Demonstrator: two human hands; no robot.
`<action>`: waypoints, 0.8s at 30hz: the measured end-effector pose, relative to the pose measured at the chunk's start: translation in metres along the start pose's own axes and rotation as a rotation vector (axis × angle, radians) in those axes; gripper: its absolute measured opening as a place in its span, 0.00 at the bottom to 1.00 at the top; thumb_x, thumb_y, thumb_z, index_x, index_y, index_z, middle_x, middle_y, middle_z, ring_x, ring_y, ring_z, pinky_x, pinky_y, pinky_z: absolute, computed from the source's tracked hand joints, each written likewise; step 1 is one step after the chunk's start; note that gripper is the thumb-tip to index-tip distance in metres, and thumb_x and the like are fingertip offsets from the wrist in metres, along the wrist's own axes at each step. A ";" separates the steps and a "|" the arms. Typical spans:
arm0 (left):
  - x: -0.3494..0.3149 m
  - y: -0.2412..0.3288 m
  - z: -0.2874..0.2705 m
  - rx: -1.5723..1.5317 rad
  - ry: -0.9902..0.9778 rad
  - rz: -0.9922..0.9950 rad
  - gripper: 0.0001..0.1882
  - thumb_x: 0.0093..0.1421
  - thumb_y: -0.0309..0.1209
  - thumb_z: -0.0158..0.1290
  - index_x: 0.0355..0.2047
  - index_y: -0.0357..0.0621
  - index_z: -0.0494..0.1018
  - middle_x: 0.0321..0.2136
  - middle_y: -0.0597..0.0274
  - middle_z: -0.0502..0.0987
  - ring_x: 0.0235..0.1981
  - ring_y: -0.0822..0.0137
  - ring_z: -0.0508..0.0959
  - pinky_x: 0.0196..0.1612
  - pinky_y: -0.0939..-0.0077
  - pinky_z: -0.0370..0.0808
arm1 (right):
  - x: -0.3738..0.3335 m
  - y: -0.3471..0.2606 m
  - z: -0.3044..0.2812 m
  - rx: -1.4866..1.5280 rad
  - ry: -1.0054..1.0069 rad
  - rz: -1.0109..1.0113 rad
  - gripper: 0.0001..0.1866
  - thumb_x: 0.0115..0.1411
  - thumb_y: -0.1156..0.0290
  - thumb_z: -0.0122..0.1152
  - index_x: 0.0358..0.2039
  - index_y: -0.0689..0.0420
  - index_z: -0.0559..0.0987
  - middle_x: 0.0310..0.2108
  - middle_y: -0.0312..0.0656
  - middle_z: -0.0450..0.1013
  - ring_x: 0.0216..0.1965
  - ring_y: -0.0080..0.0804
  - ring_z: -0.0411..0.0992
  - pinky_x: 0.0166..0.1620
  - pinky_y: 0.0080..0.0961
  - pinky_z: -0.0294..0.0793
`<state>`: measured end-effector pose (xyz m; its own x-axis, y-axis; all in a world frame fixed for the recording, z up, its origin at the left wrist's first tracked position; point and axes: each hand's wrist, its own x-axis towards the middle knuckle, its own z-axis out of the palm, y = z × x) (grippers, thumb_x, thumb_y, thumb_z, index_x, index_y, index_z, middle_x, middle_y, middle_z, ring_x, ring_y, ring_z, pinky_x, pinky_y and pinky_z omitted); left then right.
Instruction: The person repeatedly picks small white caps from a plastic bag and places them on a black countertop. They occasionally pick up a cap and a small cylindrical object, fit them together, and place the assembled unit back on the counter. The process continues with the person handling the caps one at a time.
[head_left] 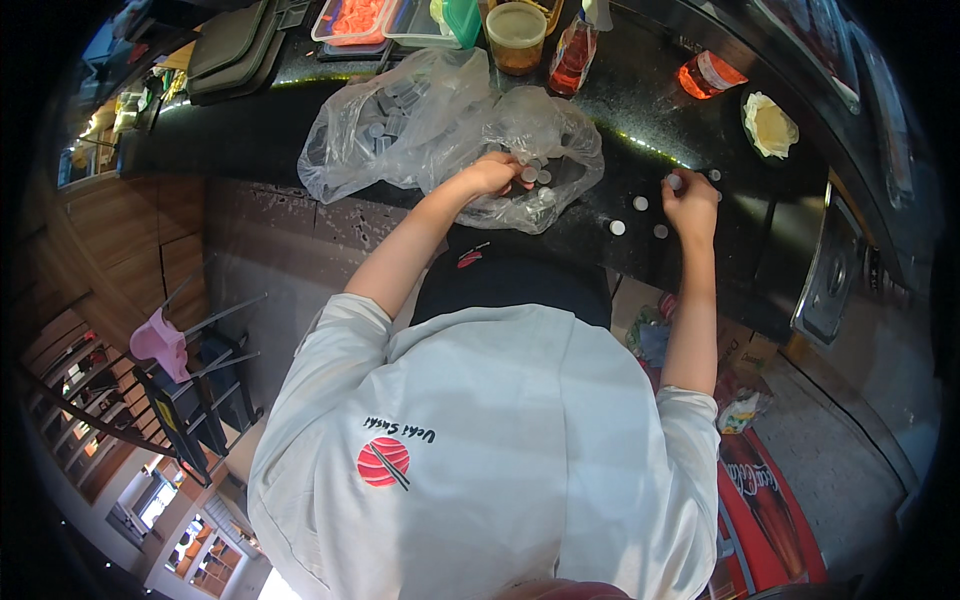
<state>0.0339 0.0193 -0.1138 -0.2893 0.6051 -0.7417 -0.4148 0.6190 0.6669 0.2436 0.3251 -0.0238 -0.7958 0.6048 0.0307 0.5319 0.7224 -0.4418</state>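
My left hand (490,175) reaches into the mouth of a clear plastic bag (575,150), its fingers closed at small round translucent lids (529,174). More lids lie beside the fingertips in the bag. Over the dark counter to the right, my right hand (692,208) grips a small round sauce cup (675,182) between thumb and fingers. Several similar small pieces are scattered near it, among them a white one (617,228) and a darker, see-through one (661,231). A second clear bag (340,140), at the left, is filled with small translucent cups (385,130).
Along the back stand a tub of orange-pink food (358,18), a green-edged container (430,22), a round tub of brownish contents (516,40) and a red spray bottle (574,55). At right are a bottle of red liquid (708,75) and a bowl with a pale wrapping (770,126).
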 end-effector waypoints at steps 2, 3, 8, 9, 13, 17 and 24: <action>-0.008 0.007 0.004 0.294 0.153 0.098 0.19 0.68 0.46 0.51 0.43 0.42 0.81 0.29 0.58 0.82 0.26 0.67 0.78 0.32 0.70 0.75 | -0.006 -0.021 -0.015 0.080 0.013 -0.050 0.15 0.52 0.70 0.71 0.39 0.62 0.84 0.33 0.50 0.80 0.32 0.43 0.80 0.40 0.34 0.79; -0.014 0.009 0.008 0.443 0.230 0.149 0.19 0.68 0.46 0.52 0.43 0.43 0.81 0.29 0.58 0.82 0.27 0.67 0.78 0.33 0.70 0.76 | -0.010 -0.032 -0.023 0.121 0.023 -0.075 0.14 0.52 0.71 0.71 0.39 0.63 0.84 0.32 0.50 0.79 0.30 0.39 0.80 0.38 0.32 0.80; -0.053 0.022 0.036 0.965 0.619 0.484 0.21 0.69 0.47 0.48 0.41 0.41 0.80 0.33 0.55 0.83 0.32 0.61 0.81 0.40 0.63 0.78 | -0.040 -0.082 -0.045 0.506 -0.009 -0.082 0.12 0.53 0.78 0.72 0.39 0.65 0.84 0.31 0.41 0.78 0.29 0.21 0.76 0.34 0.17 0.77; -0.067 0.034 0.042 0.909 0.561 0.522 0.22 0.69 0.46 0.47 0.41 0.40 0.80 0.34 0.54 0.84 0.33 0.59 0.82 0.42 0.60 0.79 | -0.046 -0.092 -0.048 0.549 -0.037 -0.086 0.12 0.53 0.78 0.72 0.39 0.65 0.84 0.31 0.41 0.79 0.29 0.21 0.76 0.34 0.17 0.77; -0.087 0.048 0.062 -0.094 -0.147 0.236 0.24 0.71 0.50 0.43 0.44 0.43 0.78 0.31 0.57 0.82 0.24 0.68 0.78 0.29 0.74 0.75 | -0.063 -0.136 -0.064 0.654 -0.138 -0.130 0.14 0.50 0.81 0.73 0.39 0.63 0.84 0.34 0.41 0.79 0.31 0.22 0.78 0.35 0.16 0.79; -0.105 0.060 0.086 -0.525 -0.311 0.201 0.21 0.72 0.48 0.41 0.42 0.46 0.76 0.24 0.63 0.78 0.19 0.76 0.73 0.20 0.85 0.67 | -0.069 -0.159 -0.074 0.651 -0.236 -0.213 0.15 0.50 0.83 0.72 0.40 0.62 0.84 0.35 0.41 0.79 0.34 0.26 0.80 0.37 0.19 0.81; -0.108 0.064 0.095 -0.449 -0.168 0.216 0.15 0.72 0.43 0.41 0.34 0.48 0.71 0.16 0.73 0.63 0.13 0.80 0.57 0.16 0.81 0.50 | -0.069 -0.168 -0.074 0.513 -0.305 -0.325 0.15 0.50 0.81 0.73 0.40 0.62 0.83 0.34 0.45 0.79 0.34 0.37 0.80 0.37 0.26 0.80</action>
<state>0.1207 0.0416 0.0162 -0.2822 0.7898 -0.5446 -0.7006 0.2181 0.6794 0.2310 0.1867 0.1150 -0.9781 0.2075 0.0127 0.1071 0.5551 -0.8249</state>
